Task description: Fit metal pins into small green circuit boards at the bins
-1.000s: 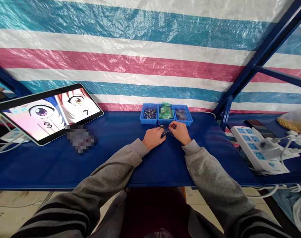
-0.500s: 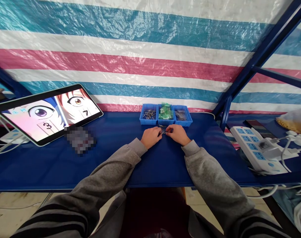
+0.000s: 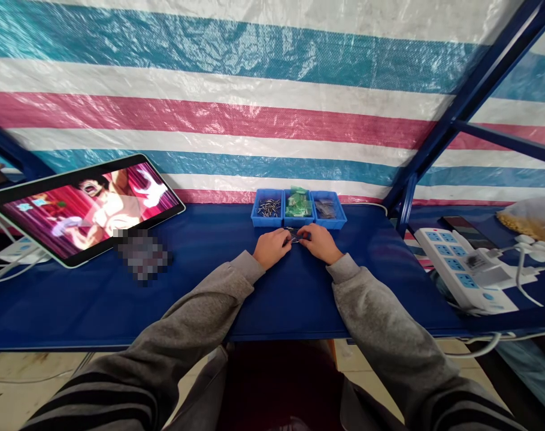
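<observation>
My left hand [image 3: 271, 248] and my right hand [image 3: 320, 242] face each other low over the blue table, close in front of three small blue bins. Both hands are closed in a pinch, fingertips almost meeting. Between them shows something small, thin and partly shiny, too small to name. Short metal pin-like pieces [image 3: 269, 208] fill the left bin [image 3: 267, 222]. Green packets [image 3: 298, 205] are heaped in the middle bin [image 3: 298, 221]. Clear, greyish plastic pieces, perhaps little bags [image 3: 325, 209], lie in the right bin [image 3: 330, 224].
A tablet [image 3: 93, 206] playing a cartoon leans at the left, with a blurred-out object [image 3: 143, 254] by its lower edge. On the right lies a white power strip [image 3: 463, 269] with plugs and cables, near a blue metal frame [image 3: 434, 146]. Striped sheeting [image 3: 254, 120] hangs behind.
My hands stay pinched together in nearly the same spot, with only a slight shift of the fingers. The view has moved a little, and the tablet's picture is different.
</observation>
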The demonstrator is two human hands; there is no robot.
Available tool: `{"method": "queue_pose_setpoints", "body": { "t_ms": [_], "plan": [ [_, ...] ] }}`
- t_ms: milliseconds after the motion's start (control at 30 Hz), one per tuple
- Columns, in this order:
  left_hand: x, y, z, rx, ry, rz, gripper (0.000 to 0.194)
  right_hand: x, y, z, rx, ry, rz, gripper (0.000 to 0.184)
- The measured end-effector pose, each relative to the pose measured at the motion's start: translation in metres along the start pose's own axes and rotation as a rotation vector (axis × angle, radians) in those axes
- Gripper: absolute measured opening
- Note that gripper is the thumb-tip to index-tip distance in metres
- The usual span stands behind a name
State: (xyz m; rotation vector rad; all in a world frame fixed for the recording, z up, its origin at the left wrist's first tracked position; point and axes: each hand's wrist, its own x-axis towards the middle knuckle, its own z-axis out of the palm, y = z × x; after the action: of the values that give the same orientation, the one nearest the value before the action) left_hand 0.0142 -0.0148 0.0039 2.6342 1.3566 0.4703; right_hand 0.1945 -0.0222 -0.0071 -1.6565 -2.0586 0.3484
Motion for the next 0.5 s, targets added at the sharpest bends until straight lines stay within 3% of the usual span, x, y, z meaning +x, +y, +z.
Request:
{"method": "queue_pose_setpoints", "body": {
  "t_ms": [167, 500],
  "plan": [
    [-0.0005, -0.0013, 0.0012, -0.048, 0.044, 0.028, 0.013, 0.0007, 0.0004, 0.0002, 0.035, 0.046, -0.001, 0.021],
    [-0.0017, -0.0041, -0.0002, -0.157, 0.115, 0.071, 0.017, 0.0006, 0.0016, -0.0001, 0.086, 0.099, -0.02, 0.01]
  ]
}}
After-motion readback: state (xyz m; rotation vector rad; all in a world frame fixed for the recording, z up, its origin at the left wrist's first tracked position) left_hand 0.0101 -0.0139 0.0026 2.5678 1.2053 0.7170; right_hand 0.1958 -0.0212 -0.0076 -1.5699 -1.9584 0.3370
